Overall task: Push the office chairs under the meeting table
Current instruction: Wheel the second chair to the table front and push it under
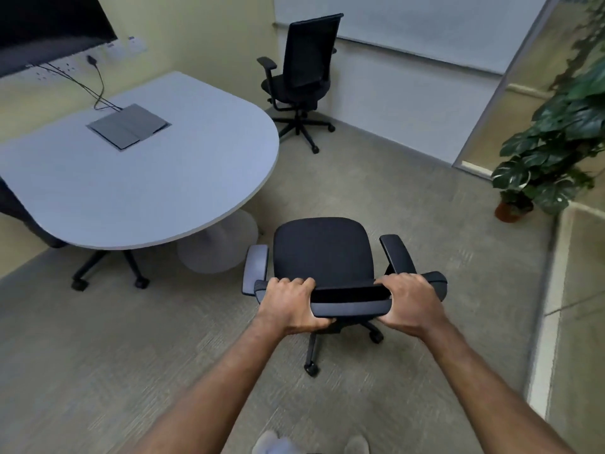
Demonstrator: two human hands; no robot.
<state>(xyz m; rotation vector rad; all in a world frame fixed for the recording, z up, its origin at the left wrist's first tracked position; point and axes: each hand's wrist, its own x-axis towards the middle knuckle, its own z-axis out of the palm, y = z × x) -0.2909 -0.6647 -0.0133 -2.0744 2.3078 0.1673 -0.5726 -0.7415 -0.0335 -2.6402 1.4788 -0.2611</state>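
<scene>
Fingers of the left hand (293, 306) and right hand (409, 303) curl over the backrest top of the near chair (322, 253), low centre. Open carpet (376, 178) separates it from the meeting table (140, 191) edge at left. Second chair (304, 77) stands upper centre. No legible writing.

Office meeting room — rounded meeting table (137, 191), swivel office chairs (322, 253), wall screen (49, 24), carpet, potted plant (556, 142).

Grey carpet floor (131, 371) under wheeled office chairs (322, 253), table pedestal (212, 250), potted plant (550, 152).
</scene>
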